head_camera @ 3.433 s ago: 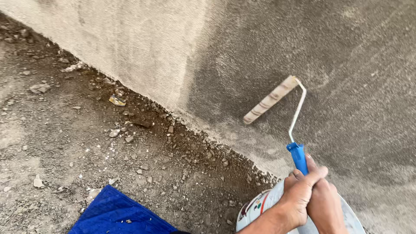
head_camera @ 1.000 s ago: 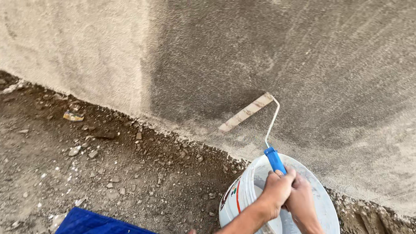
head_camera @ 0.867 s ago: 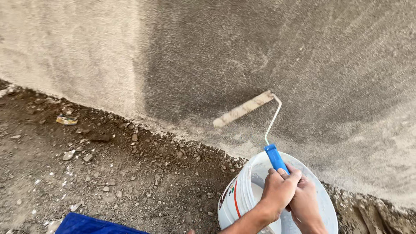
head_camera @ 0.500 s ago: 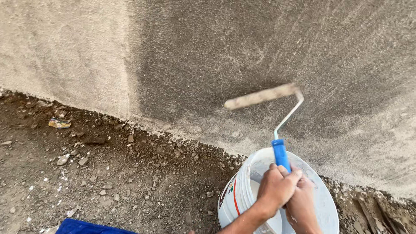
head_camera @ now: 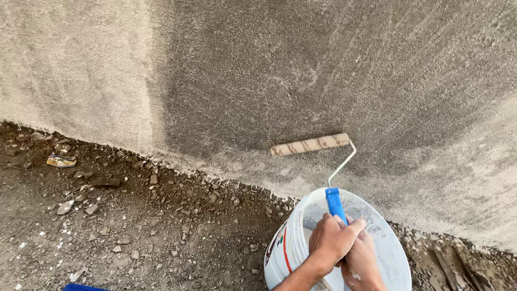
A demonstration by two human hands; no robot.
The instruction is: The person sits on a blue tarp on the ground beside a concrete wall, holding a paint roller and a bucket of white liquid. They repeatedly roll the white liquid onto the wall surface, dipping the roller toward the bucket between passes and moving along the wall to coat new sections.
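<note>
Both of my hands grip the blue handle (head_camera: pixel 334 204) of a paint roller. My left hand (head_camera: pixel 331 240) wraps the handle on top and my right hand (head_camera: pixel 363 263) sits just under it. The roller's beige sleeve (head_camera: pixel 309 144) lies nearly level against the rough plaster wall (head_camera: pixel 334 70), low down near the ground. It rests at the lower edge of a darker, damp-looking patch. A white plastic bucket (head_camera: pixel 288 245) stands directly under my hands, and they hide part of its opening.
The left part of the wall (head_camera: pixel 70 81) is lighter and looks dry. Dirt ground (head_camera: pixel 134 231) strewn with stones and rubble runs along the wall's foot, with a yellowish scrap (head_camera: pixel 60 160) at the left. A blue object (head_camera: pixel 81 287) peeks in at the bottom edge.
The roller swung up the wall half a second ago and has come back down, its sleeve turning closer to level. My hands stay on the handle above the bucket.
</note>
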